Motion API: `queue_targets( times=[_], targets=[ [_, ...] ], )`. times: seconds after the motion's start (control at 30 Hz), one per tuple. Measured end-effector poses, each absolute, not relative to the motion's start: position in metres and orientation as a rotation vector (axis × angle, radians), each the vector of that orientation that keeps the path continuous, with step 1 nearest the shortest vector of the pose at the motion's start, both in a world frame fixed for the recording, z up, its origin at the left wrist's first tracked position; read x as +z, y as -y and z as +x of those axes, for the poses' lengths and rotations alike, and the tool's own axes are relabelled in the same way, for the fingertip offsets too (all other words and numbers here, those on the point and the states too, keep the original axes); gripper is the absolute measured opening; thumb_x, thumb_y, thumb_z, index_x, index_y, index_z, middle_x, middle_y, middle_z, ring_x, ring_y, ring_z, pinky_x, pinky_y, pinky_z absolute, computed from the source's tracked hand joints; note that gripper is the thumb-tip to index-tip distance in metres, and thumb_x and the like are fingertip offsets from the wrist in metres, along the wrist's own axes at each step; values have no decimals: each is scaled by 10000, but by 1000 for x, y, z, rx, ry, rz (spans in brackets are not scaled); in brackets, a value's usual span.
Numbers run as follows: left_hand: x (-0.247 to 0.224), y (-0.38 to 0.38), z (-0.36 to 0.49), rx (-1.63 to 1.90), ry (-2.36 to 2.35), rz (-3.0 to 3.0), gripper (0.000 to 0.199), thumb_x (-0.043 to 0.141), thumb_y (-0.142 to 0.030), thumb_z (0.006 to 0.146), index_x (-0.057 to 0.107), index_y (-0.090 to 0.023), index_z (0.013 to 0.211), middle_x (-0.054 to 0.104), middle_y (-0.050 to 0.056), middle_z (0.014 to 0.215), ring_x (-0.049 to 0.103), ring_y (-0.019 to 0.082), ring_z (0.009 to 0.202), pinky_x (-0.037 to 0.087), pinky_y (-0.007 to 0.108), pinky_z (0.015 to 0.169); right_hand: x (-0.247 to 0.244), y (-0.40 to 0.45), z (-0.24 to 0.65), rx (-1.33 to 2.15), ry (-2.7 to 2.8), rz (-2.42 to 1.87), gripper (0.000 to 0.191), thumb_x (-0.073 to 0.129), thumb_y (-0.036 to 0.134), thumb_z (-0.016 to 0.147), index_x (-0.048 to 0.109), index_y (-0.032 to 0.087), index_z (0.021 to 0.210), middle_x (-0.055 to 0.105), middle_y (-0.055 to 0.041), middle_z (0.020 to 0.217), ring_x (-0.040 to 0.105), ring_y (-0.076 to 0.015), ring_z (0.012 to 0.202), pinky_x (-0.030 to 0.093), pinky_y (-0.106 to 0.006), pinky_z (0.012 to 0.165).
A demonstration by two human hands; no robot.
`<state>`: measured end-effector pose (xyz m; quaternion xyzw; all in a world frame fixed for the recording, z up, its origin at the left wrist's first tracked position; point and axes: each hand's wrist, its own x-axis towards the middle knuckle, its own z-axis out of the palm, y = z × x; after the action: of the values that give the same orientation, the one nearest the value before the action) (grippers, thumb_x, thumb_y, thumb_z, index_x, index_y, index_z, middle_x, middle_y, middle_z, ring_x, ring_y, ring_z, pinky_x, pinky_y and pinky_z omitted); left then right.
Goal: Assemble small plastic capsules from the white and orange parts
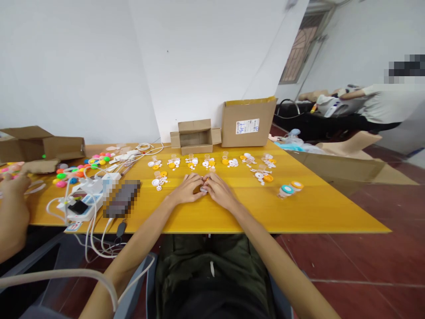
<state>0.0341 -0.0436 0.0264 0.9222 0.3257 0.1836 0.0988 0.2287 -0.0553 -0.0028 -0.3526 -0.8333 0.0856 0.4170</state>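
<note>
My left hand (188,189) and my right hand (217,190) meet over the middle of the table, fingers curled and pressed together. Between them is a small plastic part (203,189), whitish or clear, with a bit of orange at the fingertips; its exact kind is mostly hidden. Just beyond lie several small groups of parts, each with a clear plastic cup, a white disc and an orange ring, such as the orange ring (268,178) to the right. Off to the right stand two capped clear pieces, one with a teal lid (286,190), the other with an orange lid (297,185).
At the back are an open small carton (195,141) and a taped cardboard box (249,124). Left are a power strip (89,201) with cables, a dark phone (122,198) and coloured balls (61,183). Another person's hand (13,208) is at far left; a person sits far right.
</note>
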Motion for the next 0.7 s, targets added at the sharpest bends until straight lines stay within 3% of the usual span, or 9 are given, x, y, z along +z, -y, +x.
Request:
queue_targets(
  times=[0.7],
  targets=[
    [28,45,34,576,-944,2705,179,506,-360,989,611,-236,1066,635,65,1120,509,257,1109,385,425,993,-3,56,228,180,2058,-920,192,541,124,935,608,243,799,628,-62,1032,597,-218,962,506,-360,863]
  ],
)
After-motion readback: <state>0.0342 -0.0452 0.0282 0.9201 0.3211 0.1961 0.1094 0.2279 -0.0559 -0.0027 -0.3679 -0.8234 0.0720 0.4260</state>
